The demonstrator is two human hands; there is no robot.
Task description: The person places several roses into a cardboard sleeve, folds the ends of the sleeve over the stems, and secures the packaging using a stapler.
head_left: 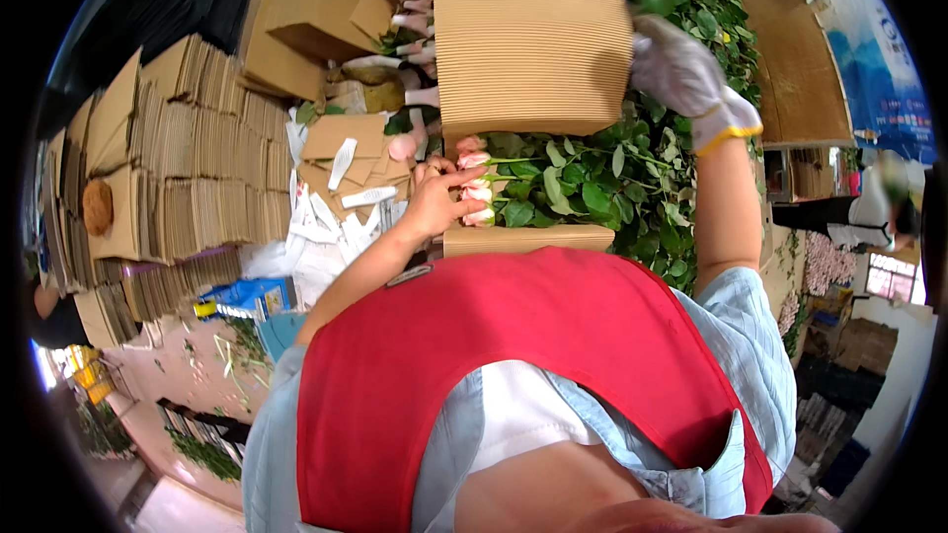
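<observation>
Pink roses [475, 188] lie in a short column, their leafy green stems [583, 183] pointing right. My bare left hand [434, 202] rests at the blooms, fingers stretched and apart, touching their left side. Beyond the roses a large sheet of corrugated cardboard [533, 39] stands curved, and another corrugated piece [528, 240] lies on the near side, partly hidden by my red apron [513, 311]. My right hand [681, 69], in a white glove with a yellow cuff, is at the right edge of the far sheet, beside the foliage. Its fingers are blurred and partly hidden.
Thick rose foliage [716, 20] runs along the right. White net sleeves [343, 163] and loose cardboard pieces [341, 136] lie left of my hand. Tall stacks of folded cardboard [212, 158] rise farther left, with an open cardboard box [321, 0] behind.
</observation>
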